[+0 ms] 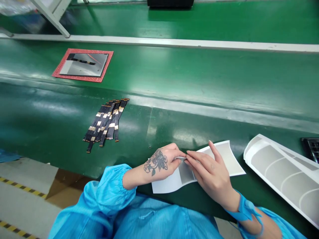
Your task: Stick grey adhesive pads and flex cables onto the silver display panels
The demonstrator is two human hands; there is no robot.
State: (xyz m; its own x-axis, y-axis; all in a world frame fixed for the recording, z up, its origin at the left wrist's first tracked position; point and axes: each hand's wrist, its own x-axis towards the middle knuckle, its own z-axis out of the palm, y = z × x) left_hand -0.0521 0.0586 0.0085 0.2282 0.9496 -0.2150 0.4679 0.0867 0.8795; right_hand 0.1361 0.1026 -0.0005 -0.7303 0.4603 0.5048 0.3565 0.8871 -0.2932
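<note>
A white sheet with grey panels (pixel 225 154) lies curled on the green bench in front of me. My left hand (pixel 164 161) pinches a thin, pale edge above it between thumb and fingers. From the other side, the fingertips of my right hand (pixel 209 172) press together at the same edge, with one finger raised. Both hands meet there, so the exact shape of what they grip is partly hidden. A blue band (pixel 241 207) wraps my right wrist. Left of my hands lies a fanned pile of black flex cables (pixel 106 122) with gold-coloured patches.
Behind the cables, a display panel (pixel 83 64) rests on a pink foam sheet (pixel 107 68). At right are larger curled sheets with grey panels (pixel 281 169) and a black object (pixel 311 147). A pale rail (pixel 159 42) crosses the bench; a grey stand leg (pixel 53 20) meets it.
</note>
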